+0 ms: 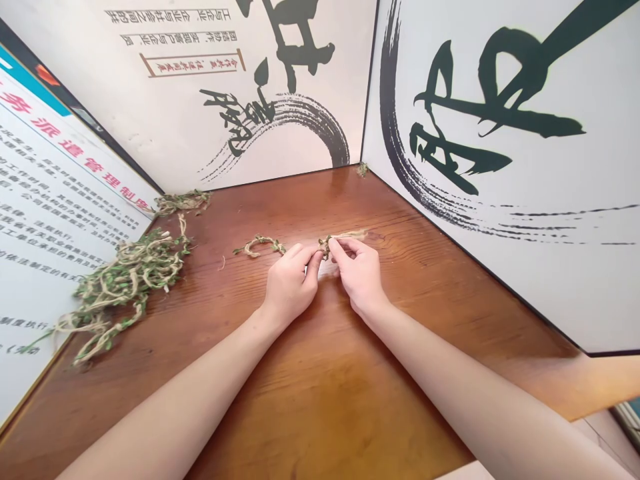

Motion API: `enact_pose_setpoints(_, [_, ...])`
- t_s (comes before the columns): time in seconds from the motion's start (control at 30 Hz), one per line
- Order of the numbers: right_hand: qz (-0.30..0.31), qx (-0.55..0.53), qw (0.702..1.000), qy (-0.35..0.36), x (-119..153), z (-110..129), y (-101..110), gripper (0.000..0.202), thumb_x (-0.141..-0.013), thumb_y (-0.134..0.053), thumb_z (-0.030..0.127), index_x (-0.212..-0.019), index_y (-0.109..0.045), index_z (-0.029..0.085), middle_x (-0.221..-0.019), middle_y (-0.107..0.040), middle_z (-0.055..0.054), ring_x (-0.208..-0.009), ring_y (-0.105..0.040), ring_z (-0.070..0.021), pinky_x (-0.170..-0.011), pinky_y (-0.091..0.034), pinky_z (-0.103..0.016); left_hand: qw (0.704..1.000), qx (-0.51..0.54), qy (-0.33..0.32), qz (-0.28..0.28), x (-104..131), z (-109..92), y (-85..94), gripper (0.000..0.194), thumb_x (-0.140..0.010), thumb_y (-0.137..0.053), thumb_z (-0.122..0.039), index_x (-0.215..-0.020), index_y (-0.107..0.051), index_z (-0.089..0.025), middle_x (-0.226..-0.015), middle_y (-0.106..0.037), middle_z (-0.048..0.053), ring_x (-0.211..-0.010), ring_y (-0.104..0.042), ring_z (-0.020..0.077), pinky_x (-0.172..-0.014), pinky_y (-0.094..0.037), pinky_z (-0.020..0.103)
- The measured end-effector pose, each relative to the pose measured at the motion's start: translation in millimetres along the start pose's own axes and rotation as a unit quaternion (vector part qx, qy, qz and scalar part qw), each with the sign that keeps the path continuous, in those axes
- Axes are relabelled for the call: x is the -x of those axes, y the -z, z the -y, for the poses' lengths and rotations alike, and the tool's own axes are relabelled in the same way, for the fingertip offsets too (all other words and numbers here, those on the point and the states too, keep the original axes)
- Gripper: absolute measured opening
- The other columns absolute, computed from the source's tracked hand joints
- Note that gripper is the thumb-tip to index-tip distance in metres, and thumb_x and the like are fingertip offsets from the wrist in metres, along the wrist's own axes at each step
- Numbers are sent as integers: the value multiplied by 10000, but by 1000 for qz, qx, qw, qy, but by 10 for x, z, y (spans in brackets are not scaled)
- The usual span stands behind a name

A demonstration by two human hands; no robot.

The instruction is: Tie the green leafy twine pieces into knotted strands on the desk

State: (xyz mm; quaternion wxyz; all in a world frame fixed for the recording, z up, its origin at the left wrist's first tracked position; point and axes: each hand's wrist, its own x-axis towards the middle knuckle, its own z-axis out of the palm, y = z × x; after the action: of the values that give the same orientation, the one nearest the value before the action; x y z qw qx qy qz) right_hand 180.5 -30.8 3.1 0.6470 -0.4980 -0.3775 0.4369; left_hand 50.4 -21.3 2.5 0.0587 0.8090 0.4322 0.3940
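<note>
Both hands meet over the wooden table, pinching one leafy twine (261,244), a tan cord with small green leaves. My left hand (294,279) is closed on it, and a curved length trails out to the left on the tabletop. My right hand (359,272) pinches the same twine between thumb and fingertips. A small loop or knot of it shows between the two hands. Pale, frayed cord stretches out to the right beyond my right fingers. The fingers partly hide how the strands cross.
A tangled pile of leafy twine (133,280) lies at the table's left, with another bunch (184,201) behind it. A small scrap (363,170) sits in the back corner. Printed panels (280,147) with black brushwork stand around the wooden table (320,400).
</note>
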Motion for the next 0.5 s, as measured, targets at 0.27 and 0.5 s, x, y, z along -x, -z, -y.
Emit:
enact_pose_setpoints(0.27, [2,-60,997,-39,-46,4,4,218,-835,-639,337,-865,-615,122,-852,-672,-42,-713,-625,-118,-570,-497,-212,999,25,7,32,-19,22,-18,244,-1000,-476,-274,-925,-675,-154,-786,-615,30,-735,-550,135,-699,-414,263])
enact_pose_setpoints(0.5, [-26,-47,998,-31,-99,10,21,178,-899,-558,318,-888,-538,141,-842,-659,-31,-685,-618,-101,-604,-511,-226,998,23,14,50,-19,29,-22,258,-995,-476,-292,-927,-693,-173,-823,-672,44,-756,-593,151,-713,-435,278])
